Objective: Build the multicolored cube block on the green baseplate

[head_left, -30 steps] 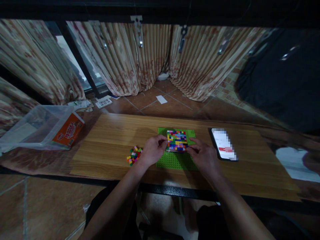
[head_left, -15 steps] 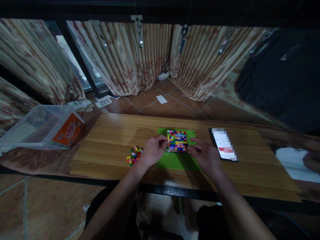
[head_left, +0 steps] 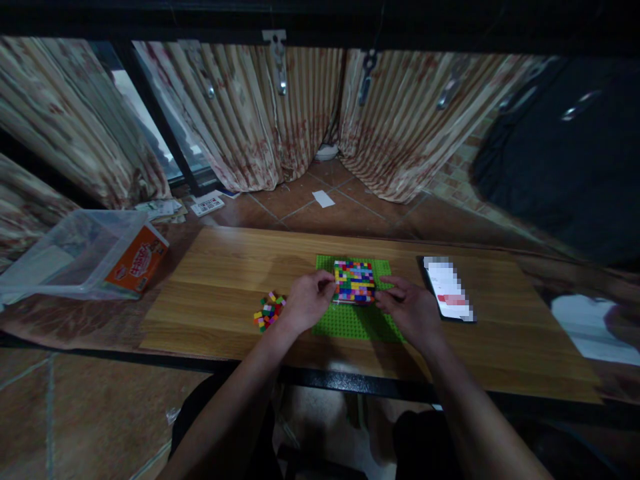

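Presently, the brick block (head_left: 354, 283) is flanked on the green baseplate (head_left: 350, 327) by the left hand (head_left: 309, 301) at nine o'clock and the right hand (head_left: 409, 311) near four; whether fingers are clamped cannot be told. It could be split by uneven squeezing.

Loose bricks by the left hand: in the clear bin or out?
Out: the loose bricks lie in a pile on the wooden tabletop, beside the left hand.

Worn on the head, above and behind the fingers (head_left: 325, 275). Facing forward and down, set well back, covering wood-grain tabletop (head_left: 225, 267) around them and floral curtains (head_left: 300, 113) beyond.
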### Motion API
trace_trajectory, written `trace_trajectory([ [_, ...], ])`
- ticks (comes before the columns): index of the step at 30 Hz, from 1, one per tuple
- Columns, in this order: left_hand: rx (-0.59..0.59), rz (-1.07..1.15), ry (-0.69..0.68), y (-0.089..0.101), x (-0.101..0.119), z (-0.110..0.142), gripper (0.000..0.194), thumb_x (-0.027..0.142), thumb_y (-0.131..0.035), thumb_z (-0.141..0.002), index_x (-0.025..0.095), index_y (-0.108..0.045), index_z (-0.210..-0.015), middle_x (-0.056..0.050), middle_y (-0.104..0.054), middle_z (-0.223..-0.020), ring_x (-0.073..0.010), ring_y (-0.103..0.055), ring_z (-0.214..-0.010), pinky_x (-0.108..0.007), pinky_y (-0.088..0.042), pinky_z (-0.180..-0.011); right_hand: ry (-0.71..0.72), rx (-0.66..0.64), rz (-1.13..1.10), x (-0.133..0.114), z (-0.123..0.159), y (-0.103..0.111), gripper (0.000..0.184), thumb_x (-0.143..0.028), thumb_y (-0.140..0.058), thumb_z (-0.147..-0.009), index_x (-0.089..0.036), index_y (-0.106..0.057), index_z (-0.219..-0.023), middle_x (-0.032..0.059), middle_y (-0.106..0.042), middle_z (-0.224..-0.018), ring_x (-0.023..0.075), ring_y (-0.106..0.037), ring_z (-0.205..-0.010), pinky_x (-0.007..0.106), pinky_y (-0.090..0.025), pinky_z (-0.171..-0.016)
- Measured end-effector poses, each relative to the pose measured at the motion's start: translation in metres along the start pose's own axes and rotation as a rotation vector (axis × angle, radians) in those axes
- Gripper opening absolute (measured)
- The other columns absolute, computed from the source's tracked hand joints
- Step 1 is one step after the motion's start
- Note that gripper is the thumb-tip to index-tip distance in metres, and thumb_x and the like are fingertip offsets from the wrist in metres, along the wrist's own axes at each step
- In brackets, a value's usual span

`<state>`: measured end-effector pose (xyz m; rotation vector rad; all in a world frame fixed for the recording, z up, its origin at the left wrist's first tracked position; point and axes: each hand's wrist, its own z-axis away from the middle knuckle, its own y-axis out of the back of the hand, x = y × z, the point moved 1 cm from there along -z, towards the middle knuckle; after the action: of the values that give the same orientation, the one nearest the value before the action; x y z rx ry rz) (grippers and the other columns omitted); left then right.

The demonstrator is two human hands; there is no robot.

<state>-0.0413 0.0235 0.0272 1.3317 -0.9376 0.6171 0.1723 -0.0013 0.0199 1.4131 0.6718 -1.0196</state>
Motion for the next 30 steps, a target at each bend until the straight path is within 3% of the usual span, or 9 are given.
trace_trajectory([
  [7,-0.009,0.006,0.003,-0.001,0.000,0.000,0.017,0.023,-0.054,-0.087,0.017,-0.069,-0.089,-0.002,-0.070,-0.076,-0.0146,-0.062,-0.068,-0.025,-0.046,-0.063,-0.054,0.001,-0.072,0.000,-0.003,0.001,0.039,-0.034,-0.071,-0.071,-0.017,-0.069,-0.107,0.0046,-0.075,-0.076,0.0212,-0.072,-0.067,0.036,-0.057,-0.066],
  [16,0.005,-0.025,0.018,-0.003,0.001,0.000,0.016,0.024,-0.055,-0.087,0.017,-0.069,-0.090,-0.003,-0.070,-0.076,-0.0151,-0.063,-0.067,-0.025,-0.046,-0.063,-0.245,-0.053,-0.371,-0.002,-0.009,0.000,0.032,-0.021,-0.078,-0.061,-0.017,-0.071,-0.092,0.0006,-0.071,-0.065,0.0130,-0.064,-0.055,0.025,-0.050,-0.051],
  [30,0.006,-0.042,0.023,-0.003,0.003,0.000,0.015,0.022,-0.055,-0.087,0.016,-0.069,-0.090,-0.003,-0.072,-0.078,-0.0153,-0.064,-0.068,-0.025,-0.047,-0.063,-0.372,-0.057,-0.490,-0.014,-0.004,-0.004,0.020,-0.012,-0.073,-0.063,-0.017,-0.070,-0.083,0.0021,-0.071,-0.062,0.0130,-0.064,-0.054,0.023,-0.051,-0.050],
])
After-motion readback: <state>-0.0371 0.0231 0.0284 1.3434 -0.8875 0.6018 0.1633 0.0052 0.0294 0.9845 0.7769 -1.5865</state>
